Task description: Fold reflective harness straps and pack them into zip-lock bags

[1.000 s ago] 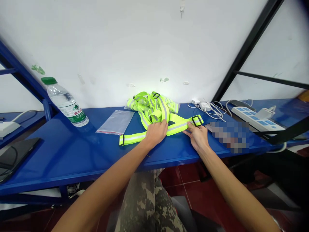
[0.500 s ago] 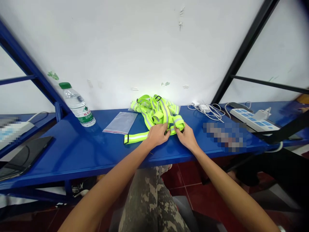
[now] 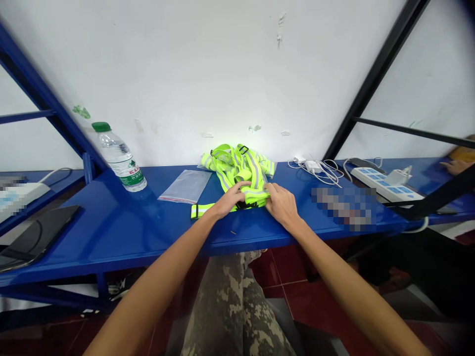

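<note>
Neon yellow-green reflective straps [image 3: 230,160] with silver stripes and black buckles lie heaped against the wall, partly over a clear plastic bag. In front of the heap, a folded length of reflective strap [image 3: 258,195] stretches between my hands. My left hand [image 3: 230,199] has its fingers curled on the left end of that fold. On its right end, my right hand [image 3: 281,201] pinches the band between thumb and fingers. A loose strap end with a black buckle [image 3: 195,211] lies flat to the left of my left hand. The undersides of both grips are hidden.
A flat zip bag [image 3: 185,186] lies left of the heap, near a water bottle [image 3: 128,170]. White charger cables [image 3: 322,169], a blurred patch [image 3: 345,207] and a power strip [image 3: 386,184] are to the right. Another person's hand [image 3: 454,167] shows far right.
My left hand has moved left and slightly up. My right hand has shifted slightly up and left. The strap's upright loop is now lower and flatter between them.
</note>
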Motion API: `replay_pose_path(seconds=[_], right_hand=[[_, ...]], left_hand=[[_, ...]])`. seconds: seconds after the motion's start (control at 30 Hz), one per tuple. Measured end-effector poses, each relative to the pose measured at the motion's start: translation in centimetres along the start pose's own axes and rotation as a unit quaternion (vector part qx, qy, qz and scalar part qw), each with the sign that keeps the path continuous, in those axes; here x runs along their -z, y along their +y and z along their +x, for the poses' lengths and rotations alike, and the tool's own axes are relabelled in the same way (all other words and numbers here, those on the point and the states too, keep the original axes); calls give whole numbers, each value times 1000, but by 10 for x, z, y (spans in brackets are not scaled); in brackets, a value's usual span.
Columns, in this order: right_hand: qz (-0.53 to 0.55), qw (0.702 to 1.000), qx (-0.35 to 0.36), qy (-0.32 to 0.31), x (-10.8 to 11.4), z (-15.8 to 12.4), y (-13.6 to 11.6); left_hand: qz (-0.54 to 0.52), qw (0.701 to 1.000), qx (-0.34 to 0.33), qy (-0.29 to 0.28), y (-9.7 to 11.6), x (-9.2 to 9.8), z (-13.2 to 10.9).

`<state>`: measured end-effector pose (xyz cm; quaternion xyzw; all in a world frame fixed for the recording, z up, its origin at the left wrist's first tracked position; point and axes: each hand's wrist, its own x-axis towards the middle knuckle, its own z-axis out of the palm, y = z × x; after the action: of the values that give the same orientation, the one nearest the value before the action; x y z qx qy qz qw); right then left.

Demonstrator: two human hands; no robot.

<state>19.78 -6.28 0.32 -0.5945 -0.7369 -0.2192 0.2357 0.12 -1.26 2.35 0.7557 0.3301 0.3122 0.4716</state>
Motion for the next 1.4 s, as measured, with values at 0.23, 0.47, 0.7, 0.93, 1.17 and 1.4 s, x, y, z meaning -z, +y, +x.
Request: replay_pose_path(seconds=[0.23,0.47,0.7,0.93,1.17,1.4], right_hand=[[-32,999,6,1,-5,-5,-1],[-21,999,45,-3,-3,-9,-2],[88,995,55,-2,-7,-12,7],[154,987,32,28,-7,-16,15],[155,980,119,34,4,-16,-2],[120,975,187,-29,5,-7,-15]], left_hand=[[-27,997,-3,73,-4,-4,7],[195,965,-35,174,-7,-8,-7],[217,965,-18,146,-11,1,-15],[229,960,-10,162,-16,3,-14],[247,955,-30,162,-17,1,-14],[282,938,-52,192,-19,-3,-13]])
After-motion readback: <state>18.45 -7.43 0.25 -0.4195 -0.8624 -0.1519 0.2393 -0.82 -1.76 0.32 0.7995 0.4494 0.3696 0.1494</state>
